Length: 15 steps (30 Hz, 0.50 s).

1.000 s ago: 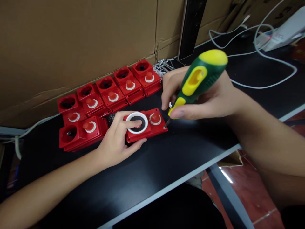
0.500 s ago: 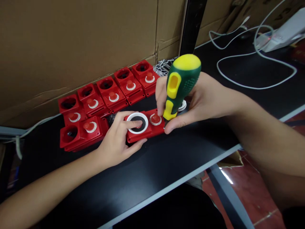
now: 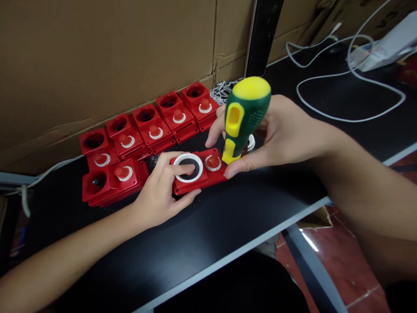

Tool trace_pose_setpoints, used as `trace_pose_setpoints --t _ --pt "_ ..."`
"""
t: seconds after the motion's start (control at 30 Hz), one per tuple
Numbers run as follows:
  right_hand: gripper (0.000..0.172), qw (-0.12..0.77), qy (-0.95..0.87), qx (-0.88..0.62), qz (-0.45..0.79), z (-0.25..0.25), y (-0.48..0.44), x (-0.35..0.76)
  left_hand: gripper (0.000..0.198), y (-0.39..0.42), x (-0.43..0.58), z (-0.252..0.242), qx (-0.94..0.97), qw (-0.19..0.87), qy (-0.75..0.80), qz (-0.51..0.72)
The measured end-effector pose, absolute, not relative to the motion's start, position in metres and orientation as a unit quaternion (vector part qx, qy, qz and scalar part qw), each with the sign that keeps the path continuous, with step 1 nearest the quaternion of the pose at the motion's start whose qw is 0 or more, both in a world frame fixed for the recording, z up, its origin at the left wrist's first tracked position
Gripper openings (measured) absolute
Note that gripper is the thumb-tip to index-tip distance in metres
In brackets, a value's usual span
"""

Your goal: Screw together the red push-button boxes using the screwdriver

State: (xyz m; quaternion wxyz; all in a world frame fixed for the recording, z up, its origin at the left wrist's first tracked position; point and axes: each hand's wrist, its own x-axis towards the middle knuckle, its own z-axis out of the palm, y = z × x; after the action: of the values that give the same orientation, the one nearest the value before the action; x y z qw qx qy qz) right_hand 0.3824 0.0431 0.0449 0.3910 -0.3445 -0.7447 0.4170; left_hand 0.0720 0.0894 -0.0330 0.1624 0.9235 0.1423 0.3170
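Observation:
A red plastic housing [image 3: 208, 174] with a white ring and a red knob lies on the black table [image 3: 202, 234]. My left hand [image 3: 161, 191] grips its left end, with the forefinger pressed into the white ring [image 3: 187, 167]. My right hand [image 3: 276, 132] is wrapped round a green and yellow screwdriver [image 3: 244, 115], which stands almost upright over the housing's right end. Its tip is hidden behind my thumb. A small white ring [image 3: 250, 142] lies just behind the screwdriver.
Several more red housings [image 3: 146, 128] sit in rows against a cardboard wall [image 3: 107, 56]. A pile of metal screws [image 3: 223, 90] lies behind them. White cables [image 3: 342, 74] and a white device [image 3: 387, 41] are at the far right. The table's front edge runs diagonally.
The screwdriver swung from a slant at the housing's front right corner to nearly upright over its right end, moving left. My left hand stayed on the housing.

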Motion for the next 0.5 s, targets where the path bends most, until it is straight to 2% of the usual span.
trace_pose_setpoints --t 0.37,0.5 --pt "0.023 0.413 -0.744 -0.339 0.401 0.0454 0.0386 0.3809 0.055 0.0912 0.0711 -0.0331 0.927 0.158 0.137 0.311" --pt "0.023 0.414 -0.746 -0.333 0.402 0.0437 0.0396 0.3818 0.057 0.0916 0.0705 -0.0334 0.926 0.166 0.139 0.309"
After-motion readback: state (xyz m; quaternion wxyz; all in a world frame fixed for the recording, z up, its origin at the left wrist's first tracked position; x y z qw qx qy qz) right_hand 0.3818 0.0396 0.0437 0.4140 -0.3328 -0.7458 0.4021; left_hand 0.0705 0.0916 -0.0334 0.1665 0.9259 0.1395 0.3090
